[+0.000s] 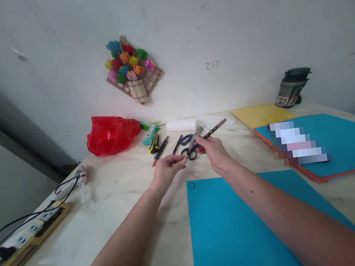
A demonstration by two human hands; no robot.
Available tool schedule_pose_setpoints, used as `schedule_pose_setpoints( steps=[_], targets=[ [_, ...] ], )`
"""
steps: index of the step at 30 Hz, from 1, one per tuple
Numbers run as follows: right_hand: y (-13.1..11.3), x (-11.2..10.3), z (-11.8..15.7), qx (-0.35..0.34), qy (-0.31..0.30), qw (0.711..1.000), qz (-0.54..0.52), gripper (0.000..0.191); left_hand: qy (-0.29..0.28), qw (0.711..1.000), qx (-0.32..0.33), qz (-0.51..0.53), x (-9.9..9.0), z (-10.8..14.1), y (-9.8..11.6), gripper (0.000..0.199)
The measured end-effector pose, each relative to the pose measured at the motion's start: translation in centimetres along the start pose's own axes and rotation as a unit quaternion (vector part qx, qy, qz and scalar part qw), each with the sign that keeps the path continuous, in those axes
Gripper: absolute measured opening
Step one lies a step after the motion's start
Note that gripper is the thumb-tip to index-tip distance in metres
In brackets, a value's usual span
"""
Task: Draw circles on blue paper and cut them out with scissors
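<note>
My right hand (pixel 210 148) is closed on a dark pen (pixel 215 129) with coloured dots, which tilts up to the right. Beside it, my left hand (pixel 170 168) has its fingers pinched together near the black scissor handles (pixel 192 152); what they hold, if anything, is too small to name. Two pairs of scissors lie partly hidden around my fingers, one with blue handles (pixel 185 139). Below my hands lies a blue sheet (pixel 231 230) with a small black circle (pixel 191 185) drawn at its top left corner.
Left of the scissors lie markers (pixel 161 148), a yellow cutter (pixel 154 144) and a teal tube (pixel 150 133). A red bag (pixel 111 134) and power strip (pixel 32 241) are further left. A white roll (pixel 181 126), coloured sheets (pixel 352 133), a blurred item and a bottle (pixel 291 87) stand or lie beyond.
</note>
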State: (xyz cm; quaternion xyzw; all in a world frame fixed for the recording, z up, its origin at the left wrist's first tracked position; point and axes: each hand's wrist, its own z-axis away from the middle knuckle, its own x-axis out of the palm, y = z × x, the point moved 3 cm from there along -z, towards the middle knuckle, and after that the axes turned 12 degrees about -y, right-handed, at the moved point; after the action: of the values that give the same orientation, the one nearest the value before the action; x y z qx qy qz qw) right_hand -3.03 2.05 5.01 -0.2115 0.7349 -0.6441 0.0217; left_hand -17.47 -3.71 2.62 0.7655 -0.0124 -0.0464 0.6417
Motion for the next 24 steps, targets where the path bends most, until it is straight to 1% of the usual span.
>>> schedule_pose_setpoints(
  steps=[10,14,19,24],
  targets=[
    [0.3,0.1,0.0,0.005,-0.011,1.000,0.027,0.024,0.010,1.000,0.003,0.002,0.2,-0.2,-0.2,0.029],
    [0.6,0.3,0.1,0.002,-0.022,0.999,0.028,0.023,0.002,1.000,0.002,0.001,0.3,-0.2,-0.1,0.027],
    [0.9,0.2,0.0,-0.004,-0.030,0.998,0.049,0.026,-0.009,1.000,0.001,0.001,0.7,0.0,0.5,0.029],
    [0.8,0.6,0.2,-0.002,-0.064,0.996,0.061,0.026,-0.011,1.000,-0.004,0.008,1.1,0.2,0.6,0.029]
  ],
)
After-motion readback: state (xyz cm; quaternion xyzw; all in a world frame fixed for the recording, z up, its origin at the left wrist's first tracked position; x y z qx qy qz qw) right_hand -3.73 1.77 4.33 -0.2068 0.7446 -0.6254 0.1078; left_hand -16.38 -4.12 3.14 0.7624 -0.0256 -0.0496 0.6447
